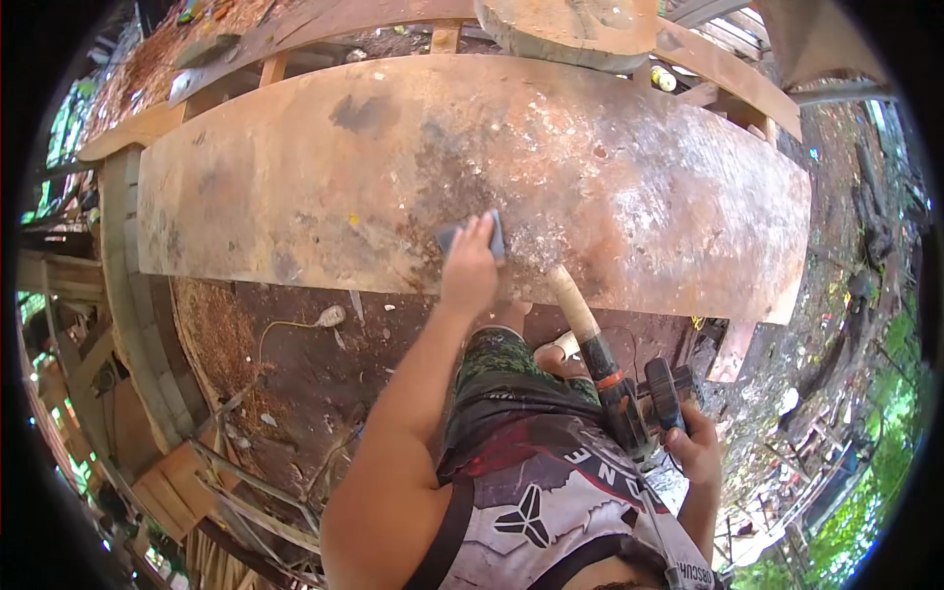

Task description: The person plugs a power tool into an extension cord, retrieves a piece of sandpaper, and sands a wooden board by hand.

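Observation:
My left hand lies on the wooden bench top near its front edge, with its fingers over a flat dark grey piece. Wood dust and dark stains surround it on the board. At the lower right my right hand is wrapped round the black body of a power tool. Beside that tool a black tube with an orange band joins a pale pipe, whose far end rests at the bench's front edge.
A thick wood slab sits beyond the bench's far edge. Below the bench, a light-coloured corded object lies on the dirt floor. Wooden framing stands at the left. My feet are under the front edge.

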Demonstrator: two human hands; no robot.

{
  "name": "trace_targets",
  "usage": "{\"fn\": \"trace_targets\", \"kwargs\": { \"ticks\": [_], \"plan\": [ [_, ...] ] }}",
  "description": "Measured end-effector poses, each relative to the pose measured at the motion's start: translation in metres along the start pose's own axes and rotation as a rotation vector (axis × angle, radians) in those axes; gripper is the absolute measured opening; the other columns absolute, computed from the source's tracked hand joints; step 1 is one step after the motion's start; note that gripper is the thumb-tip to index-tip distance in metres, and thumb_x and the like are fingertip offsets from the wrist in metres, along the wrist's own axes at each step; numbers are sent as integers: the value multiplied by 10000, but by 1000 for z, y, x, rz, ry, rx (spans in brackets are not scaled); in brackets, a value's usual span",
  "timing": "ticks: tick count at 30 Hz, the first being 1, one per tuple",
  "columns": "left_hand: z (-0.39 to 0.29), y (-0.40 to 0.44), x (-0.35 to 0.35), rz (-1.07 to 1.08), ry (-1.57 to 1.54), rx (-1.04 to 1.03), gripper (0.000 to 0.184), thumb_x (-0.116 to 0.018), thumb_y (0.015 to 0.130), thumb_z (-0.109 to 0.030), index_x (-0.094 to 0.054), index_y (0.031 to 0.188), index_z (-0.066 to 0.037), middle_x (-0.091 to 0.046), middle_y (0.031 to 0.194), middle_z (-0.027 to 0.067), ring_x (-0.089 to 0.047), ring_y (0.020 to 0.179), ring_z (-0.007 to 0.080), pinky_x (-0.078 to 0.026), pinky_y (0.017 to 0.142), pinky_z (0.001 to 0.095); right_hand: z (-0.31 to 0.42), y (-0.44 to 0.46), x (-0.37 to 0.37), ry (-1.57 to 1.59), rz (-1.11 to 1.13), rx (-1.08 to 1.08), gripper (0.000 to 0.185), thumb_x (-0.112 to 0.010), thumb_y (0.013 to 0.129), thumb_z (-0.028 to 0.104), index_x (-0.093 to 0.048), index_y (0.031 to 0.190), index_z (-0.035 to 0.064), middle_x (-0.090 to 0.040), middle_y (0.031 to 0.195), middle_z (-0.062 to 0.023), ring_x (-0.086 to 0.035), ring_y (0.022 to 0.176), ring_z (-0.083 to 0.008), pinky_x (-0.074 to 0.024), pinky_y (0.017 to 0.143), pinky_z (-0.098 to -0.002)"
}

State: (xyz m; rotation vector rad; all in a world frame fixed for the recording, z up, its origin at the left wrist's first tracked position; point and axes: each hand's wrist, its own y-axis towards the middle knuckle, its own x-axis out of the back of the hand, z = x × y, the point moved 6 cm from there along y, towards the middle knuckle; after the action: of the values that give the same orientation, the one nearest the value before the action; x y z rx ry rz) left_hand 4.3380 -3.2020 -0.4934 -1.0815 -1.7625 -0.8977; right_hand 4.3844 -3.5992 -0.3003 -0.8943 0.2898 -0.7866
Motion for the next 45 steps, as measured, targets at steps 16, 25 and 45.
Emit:
{"fn": "trace_targets", "kwargs": {
  "ticks": [16, 25, 45],
  "plan": [
    [182, 139, 41, -161, 10, 268, 464, -526, 932, -153, -494, 1362, 17, -555, 1328, 238, -542, 1217, 420, -449, 1017, 487, -38, -29, -47, 83, -89, 12, 684, -824, 760, 432, -634, 1186, -69, -660, 947, -36, -575, 844, -103, -464, 728, -271],
    [69, 56, 3, 83, -79, 110, 372, -500, 912, -127, -568, 1219, 73, -552, 1312, 276, -510, 1221, 438, -417, 1021, 493, -91, -74, -125, 174, -286, 40, 656, -772, 832, 442, -620, 1199, -80, -668, 953, -47, -586, 850, -111, -481, 747, -276],
    [12, 5, -15, 173, -117, -329, 521, -397, 946, -66, -377, 1458, 29, -491, 1403, 278, -473, 1304, 415, -335, 1138, 489, -114, -88, -245, 529, -396, 20, 494, -733, 854, 482, -634, 985, 16, -553, 753, 33, -475, 643, -56, -355, 570, -220]
  ]
}}
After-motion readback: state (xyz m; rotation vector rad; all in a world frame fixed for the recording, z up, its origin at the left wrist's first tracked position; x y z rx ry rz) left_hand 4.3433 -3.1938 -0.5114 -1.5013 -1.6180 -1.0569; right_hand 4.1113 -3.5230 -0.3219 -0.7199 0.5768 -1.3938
